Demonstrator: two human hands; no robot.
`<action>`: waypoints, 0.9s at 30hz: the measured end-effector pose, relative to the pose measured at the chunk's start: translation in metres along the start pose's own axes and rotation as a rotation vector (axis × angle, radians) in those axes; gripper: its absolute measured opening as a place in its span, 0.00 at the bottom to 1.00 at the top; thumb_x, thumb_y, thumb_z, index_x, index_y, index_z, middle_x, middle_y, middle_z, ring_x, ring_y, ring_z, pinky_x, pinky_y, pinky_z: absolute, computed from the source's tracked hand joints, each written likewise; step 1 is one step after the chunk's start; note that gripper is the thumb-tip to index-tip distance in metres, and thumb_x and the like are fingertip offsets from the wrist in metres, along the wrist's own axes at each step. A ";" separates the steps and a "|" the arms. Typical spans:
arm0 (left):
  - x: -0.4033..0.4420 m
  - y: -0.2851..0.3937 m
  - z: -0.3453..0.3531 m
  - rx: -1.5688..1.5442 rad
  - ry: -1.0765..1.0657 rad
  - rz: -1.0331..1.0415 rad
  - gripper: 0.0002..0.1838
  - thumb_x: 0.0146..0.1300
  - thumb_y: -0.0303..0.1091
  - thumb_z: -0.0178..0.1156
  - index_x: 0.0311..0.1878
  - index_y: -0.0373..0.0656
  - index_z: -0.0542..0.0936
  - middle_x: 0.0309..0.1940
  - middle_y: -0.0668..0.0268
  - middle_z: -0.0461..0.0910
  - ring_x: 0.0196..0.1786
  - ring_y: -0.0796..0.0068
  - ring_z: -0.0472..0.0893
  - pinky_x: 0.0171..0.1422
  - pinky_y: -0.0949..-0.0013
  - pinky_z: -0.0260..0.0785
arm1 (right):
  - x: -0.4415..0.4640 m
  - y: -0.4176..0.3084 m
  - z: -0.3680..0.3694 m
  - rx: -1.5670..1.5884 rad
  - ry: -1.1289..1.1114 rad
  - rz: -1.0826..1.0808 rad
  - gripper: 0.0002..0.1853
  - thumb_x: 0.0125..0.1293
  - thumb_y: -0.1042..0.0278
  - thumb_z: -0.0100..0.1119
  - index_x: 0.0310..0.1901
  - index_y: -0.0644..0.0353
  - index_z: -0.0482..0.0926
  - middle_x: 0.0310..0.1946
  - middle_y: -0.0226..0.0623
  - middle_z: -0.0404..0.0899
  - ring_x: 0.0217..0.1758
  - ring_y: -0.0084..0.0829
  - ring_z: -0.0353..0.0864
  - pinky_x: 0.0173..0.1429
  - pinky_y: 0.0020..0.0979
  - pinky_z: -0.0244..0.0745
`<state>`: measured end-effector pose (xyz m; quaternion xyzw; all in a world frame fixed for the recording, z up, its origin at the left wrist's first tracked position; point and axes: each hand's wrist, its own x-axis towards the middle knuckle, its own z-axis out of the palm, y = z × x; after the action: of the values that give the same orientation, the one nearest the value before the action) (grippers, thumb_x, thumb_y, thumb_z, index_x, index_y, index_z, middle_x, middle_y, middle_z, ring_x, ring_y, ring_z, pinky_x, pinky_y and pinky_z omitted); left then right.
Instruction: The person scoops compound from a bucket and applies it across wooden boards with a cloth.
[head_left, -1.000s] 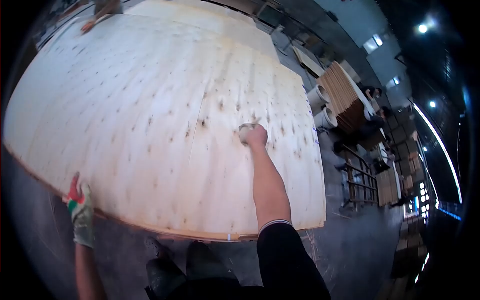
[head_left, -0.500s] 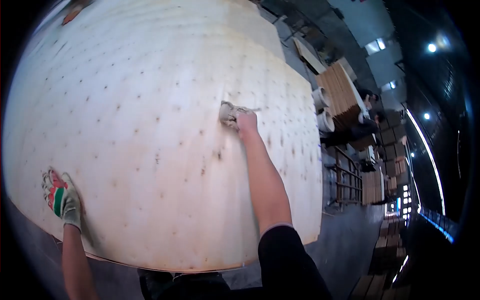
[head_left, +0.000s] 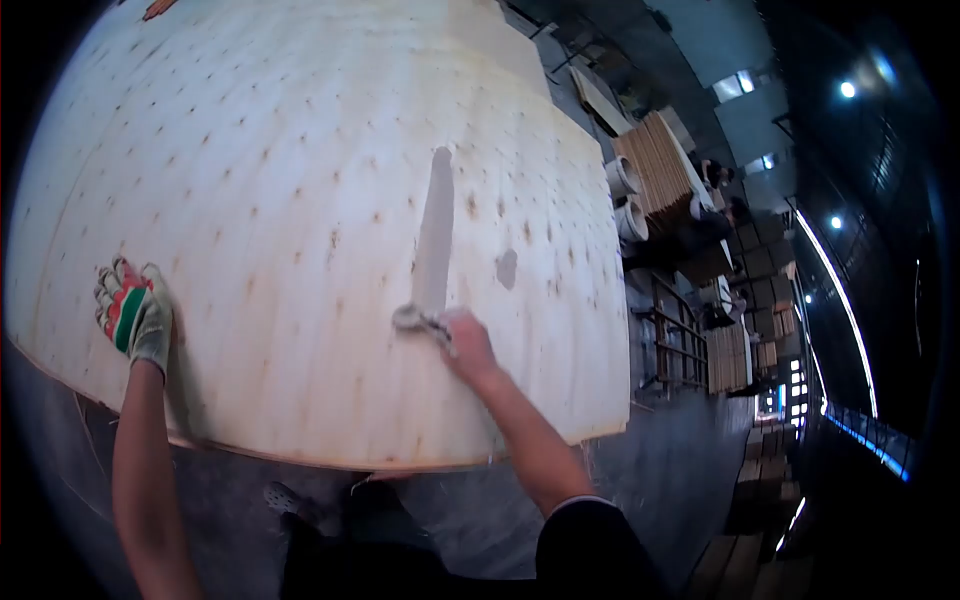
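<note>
A large pale plywood sheet (head_left: 290,370) dotted with small dark knots lies in front of me. On its left part my left hand (head_left: 137,312), in a white glove with red and green bands, rests flat with the fingers spread. My right hand (head_left: 462,338) is bare and closed around a putty knife (head_left: 410,318), whose putty-smeared end meets the sheet. From that end a long grey-brown streak of putty (head_left: 437,220) runs away up the wood. A smaller putty patch (head_left: 507,268) sits to its right. The knife's handle is mostly hidden in my fingers.
Beyond the sheet's right edge stand white buckets (head_left: 628,218) and a stack of boards (head_left: 655,165). A person in dark clothes (head_left: 690,240) is near them, beside a metal rack (head_left: 675,335). An orange-brown object (head_left: 158,8) lies at the far left corner.
My right hand has drawn the putty knife toward me, and the long putty streak now shows behind it. The view has shifted; my left hand appears higher in the picture, still flat on the sheet.
</note>
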<state>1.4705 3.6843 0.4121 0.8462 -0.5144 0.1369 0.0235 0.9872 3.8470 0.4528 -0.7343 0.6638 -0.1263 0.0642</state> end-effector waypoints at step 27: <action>0.016 -0.236 0.003 -2.052 -0.281 -0.208 0.26 0.80 0.43 0.49 0.73 0.39 0.67 0.69 0.56 0.72 0.72 0.64 0.70 0.79 0.62 0.57 | -0.039 -0.337 0.056 1.049 0.008 0.513 0.12 0.65 0.77 0.58 0.49 0.70 0.83 0.44 0.44 0.87 0.43 0.35 0.87 0.53 0.36 0.80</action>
<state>1.6850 3.7807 0.4375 0.4680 -0.3065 -0.4689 0.6835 1.3218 3.9191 0.4830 -0.4196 0.6696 -0.4211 0.4453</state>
